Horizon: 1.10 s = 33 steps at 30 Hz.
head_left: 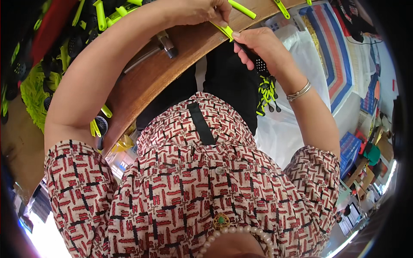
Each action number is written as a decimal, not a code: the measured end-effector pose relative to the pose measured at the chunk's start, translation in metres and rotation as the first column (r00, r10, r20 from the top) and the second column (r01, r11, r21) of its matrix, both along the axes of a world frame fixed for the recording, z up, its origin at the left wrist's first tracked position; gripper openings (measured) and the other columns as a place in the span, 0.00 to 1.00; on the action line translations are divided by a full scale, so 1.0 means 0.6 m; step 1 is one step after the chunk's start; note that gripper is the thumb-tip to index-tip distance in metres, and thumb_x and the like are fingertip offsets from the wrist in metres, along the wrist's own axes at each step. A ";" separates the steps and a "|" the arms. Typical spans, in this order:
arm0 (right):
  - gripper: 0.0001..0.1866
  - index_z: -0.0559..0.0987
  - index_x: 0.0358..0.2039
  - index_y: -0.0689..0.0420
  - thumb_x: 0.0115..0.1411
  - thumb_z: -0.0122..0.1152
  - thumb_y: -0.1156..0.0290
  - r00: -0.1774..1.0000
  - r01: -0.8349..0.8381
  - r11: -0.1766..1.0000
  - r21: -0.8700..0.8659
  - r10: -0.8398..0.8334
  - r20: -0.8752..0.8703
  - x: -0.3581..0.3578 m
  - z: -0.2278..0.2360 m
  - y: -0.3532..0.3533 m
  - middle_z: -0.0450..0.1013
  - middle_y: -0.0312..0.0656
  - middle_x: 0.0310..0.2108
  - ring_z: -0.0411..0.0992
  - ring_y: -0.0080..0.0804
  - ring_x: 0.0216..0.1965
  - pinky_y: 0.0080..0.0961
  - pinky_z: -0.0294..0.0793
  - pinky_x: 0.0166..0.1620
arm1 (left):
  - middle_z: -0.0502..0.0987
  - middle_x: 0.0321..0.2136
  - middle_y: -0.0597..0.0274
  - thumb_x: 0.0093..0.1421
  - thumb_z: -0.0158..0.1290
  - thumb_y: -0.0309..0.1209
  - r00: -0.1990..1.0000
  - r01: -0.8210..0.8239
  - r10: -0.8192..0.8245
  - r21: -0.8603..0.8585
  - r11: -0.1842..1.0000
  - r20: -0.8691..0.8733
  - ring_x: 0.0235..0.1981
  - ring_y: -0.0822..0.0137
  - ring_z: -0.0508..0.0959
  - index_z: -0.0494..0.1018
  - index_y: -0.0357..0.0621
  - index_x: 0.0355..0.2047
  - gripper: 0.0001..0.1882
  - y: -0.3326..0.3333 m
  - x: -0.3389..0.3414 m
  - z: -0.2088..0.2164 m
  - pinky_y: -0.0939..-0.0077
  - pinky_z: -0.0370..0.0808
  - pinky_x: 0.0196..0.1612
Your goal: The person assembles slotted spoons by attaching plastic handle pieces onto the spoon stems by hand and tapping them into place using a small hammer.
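Green heap [36, 96]: handles toward the table's [129, 96] left end, apparently waiting.
Left hand [218, 13]: pinching a green handle [226, 31] at the near edge!
Right hand [266, 45]: gripping a black utensil [260, 66]; full seating unclear.
White plastic [279, 137]: green-and-black pieces [267, 92], seemingly done.

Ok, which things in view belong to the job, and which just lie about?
Likely the job:
Lime-green plastic piece, in the left hand
Black perforated tool, in the right hand
Loose lime-green plastic handles

Likely lying about:
Blue-white-red striped sheet
Rectangular blue box
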State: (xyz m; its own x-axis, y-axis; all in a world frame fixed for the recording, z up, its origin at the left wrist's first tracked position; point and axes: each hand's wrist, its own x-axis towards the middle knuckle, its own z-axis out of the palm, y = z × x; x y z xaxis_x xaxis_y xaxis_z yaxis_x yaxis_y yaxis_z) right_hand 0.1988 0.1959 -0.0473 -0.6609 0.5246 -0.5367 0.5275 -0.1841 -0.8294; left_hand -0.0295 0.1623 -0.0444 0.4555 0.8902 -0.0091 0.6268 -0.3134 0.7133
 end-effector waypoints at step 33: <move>0.18 0.76 0.29 0.67 0.66 0.54 0.62 0.988 -0.022 0.831 -0.555 -0.068 -0.142 0.018 -0.087 0.064 0.65 0.39 0.11 0.58 0.27 0.08 0.25 0.74 0.32 | 0.76 0.32 0.53 0.52 0.63 0.28 0.994 0.069 -0.093 0.319 0.945 0.063 0.36 0.56 0.77 0.77 0.42 0.39 0.14 -0.026 -0.025 -0.029 0.64 0.74 0.41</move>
State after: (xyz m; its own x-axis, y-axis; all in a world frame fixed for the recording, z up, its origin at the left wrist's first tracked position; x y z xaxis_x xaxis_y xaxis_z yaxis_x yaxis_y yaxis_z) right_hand 0.2095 0.2341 -0.0996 -0.7478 0.1854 -0.6376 0.3958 -0.6466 -0.6521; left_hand -0.0443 0.1465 -0.0616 0.5145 0.8020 0.3036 0.5377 -0.5775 0.6143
